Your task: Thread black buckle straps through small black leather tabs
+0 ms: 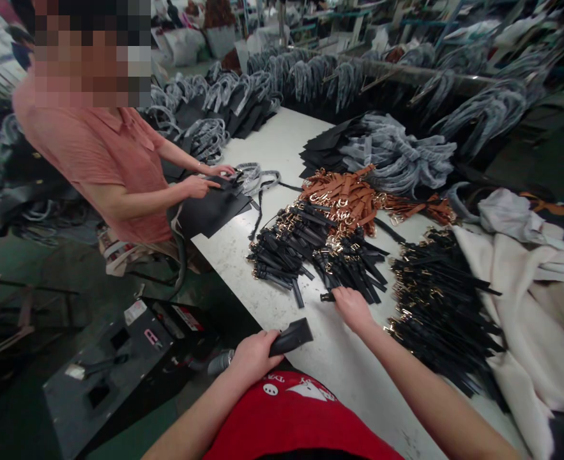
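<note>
My left hand is wrapped around a black flat-ended nozzle, with a grey ribbed hose coming out behind the wrist. Over the white table, my right hand pinches a small dark strap piece; most of it is hidden by the fingers. Just beyond that hand lies a heap of short black straps with gold-coloured buckles. A second pile of black buckled straps spreads to the right of my right forearm.
Brown buckled straps lie behind the black ones. Grey-wrapped handles rest farther back. A co-worker at the left handles black panels. Cream fabric covers the right side. A dark machine box stands lower left.
</note>
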A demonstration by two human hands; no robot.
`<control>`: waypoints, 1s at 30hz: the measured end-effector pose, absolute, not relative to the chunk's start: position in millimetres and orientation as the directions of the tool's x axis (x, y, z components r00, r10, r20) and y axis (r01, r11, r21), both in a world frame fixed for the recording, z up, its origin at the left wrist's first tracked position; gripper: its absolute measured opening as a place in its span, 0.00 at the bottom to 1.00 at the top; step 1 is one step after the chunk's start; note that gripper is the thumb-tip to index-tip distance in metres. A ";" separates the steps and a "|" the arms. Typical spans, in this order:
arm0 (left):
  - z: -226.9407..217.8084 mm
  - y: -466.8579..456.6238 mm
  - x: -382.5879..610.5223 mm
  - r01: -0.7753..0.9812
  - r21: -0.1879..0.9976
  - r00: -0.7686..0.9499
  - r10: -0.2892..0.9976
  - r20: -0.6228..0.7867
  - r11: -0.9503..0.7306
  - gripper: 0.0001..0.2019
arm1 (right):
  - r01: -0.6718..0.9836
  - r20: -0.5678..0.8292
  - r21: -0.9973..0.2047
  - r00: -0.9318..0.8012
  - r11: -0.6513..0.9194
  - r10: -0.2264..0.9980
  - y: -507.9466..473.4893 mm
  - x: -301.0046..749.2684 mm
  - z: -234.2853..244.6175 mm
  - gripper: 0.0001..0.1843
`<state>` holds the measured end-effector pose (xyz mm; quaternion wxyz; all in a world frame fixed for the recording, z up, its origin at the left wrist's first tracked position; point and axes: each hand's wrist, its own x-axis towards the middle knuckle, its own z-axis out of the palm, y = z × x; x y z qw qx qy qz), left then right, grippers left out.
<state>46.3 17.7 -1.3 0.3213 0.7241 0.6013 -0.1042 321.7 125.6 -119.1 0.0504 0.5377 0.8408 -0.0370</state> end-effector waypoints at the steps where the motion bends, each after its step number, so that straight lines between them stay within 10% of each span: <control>1: -2.3 20.3 45.7 0.937 0.339 0.264 0.799 -0.540 -0.081 0.19 | 0.902 -0.165 -0.036 -0.429 0.430 0.888 114.0 317.8 -121.6 0.09; 12: -14.3 32.1 41.8 0.940 0.286 0.321 0.763 -0.561 -0.185 0.20 | 0.953 -0.243 -0.267 -0.209 0.142 0.947 45.1 308.9 -137.0 0.25; 20: -10.0 20.2 45.7 0.941 0.276 0.324 0.745 -0.583 -0.194 0.19 | 0.866 -0.258 -0.494 -0.058 -0.080 0.964 48.9 283.7 -153.3 0.17; 30: -11.8 4.3 48.2 0.946 0.266 0.316 0.719 -0.618 -0.187 0.21 | 0.905 -0.300 -0.425 -0.145 0.004 0.943 37.3 288.6 -150.4 0.16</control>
